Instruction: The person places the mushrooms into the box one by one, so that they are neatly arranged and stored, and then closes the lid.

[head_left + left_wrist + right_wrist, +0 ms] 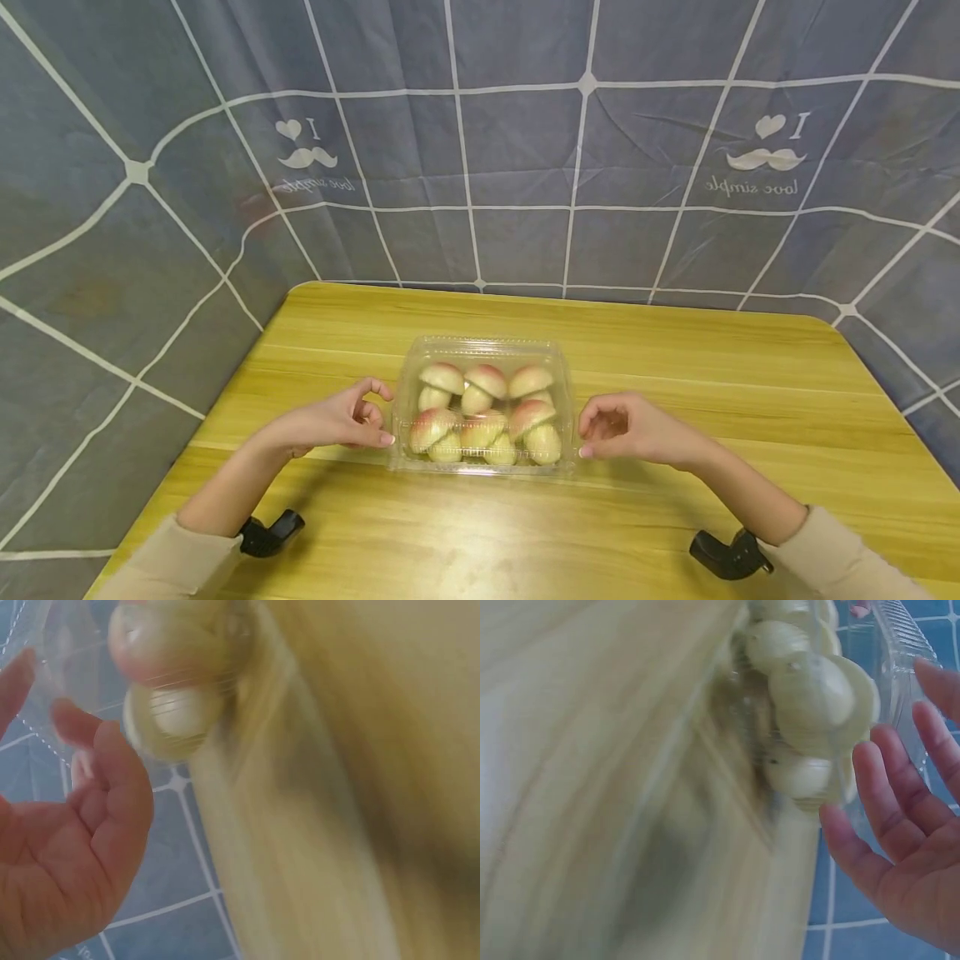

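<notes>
A clear plastic clamshell box (483,350) stands with its lid down on the table, in front of the person. Inside, in two rows, lie several cream mushroom-shaped pieces (485,381) with reddish caps. The left hand (341,418) is at the box's left side, fingers loosely bent, thumb tip at the lower left corner. On the opposite side, the right hand (637,429) has its fingers bent loosely, thumb tip by the lower right edge. In the right wrist view, the fingers (889,795) spread apart beside the box wall. Neither hand closes round the box.
The yellow wood-grain table (480,542) reaches back to a grey-blue cloth (517,150) with white grid lines, which also hangs at both sides. Black wrist mounts (272,533) sit under both forearms, close over the tabletop.
</notes>
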`<state>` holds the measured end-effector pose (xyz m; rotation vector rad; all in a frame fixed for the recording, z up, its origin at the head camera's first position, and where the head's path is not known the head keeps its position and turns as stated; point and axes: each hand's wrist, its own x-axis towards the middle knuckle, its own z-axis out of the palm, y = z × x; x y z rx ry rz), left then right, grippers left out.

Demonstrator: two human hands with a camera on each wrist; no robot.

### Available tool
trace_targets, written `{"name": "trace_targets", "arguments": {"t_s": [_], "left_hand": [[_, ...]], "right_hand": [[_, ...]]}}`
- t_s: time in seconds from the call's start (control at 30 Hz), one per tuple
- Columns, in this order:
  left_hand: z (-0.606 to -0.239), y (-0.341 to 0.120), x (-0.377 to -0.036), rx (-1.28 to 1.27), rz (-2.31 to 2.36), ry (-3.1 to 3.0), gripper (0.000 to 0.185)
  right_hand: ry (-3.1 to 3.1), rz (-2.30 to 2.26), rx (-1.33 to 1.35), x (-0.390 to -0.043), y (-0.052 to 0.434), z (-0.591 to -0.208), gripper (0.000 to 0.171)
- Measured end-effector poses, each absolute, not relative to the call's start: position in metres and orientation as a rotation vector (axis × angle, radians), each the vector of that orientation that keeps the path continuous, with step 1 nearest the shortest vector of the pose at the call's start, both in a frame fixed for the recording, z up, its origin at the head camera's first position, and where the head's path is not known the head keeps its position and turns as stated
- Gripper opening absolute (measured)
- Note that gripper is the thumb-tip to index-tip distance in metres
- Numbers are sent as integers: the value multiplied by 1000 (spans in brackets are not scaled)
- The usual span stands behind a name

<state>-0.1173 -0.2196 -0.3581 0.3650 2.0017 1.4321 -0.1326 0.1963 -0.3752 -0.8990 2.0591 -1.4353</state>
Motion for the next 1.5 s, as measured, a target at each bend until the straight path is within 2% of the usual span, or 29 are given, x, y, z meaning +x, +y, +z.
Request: {"name": "trace_targets", "arguments": {"t_s": [0.2, 0.43, 0.67, 0.93, 1.5], "left_hand": [[-370, -219, -110, 301, 1414, 2039, 59], [-381, -216, -103, 210, 1455, 1949, 68], [-386, -216, -105, 192, 1553, 1816, 80], [-387, -214, -109, 216, 1619, 1717, 86], [-394, -218, -111, 315, 1660, 1638, 87]], "right_hand": [[2109, -1418, -888, -127, 192, -392, 18], [2124, -1404, -652, -120, 186, -402, 36], [1898, -1422, -460, -120, 186, -406, 25], [1774, -1403, -509, -124, 186, -410, 37], [1620, -1490, -552, -121, 185, -418, 40]]}}
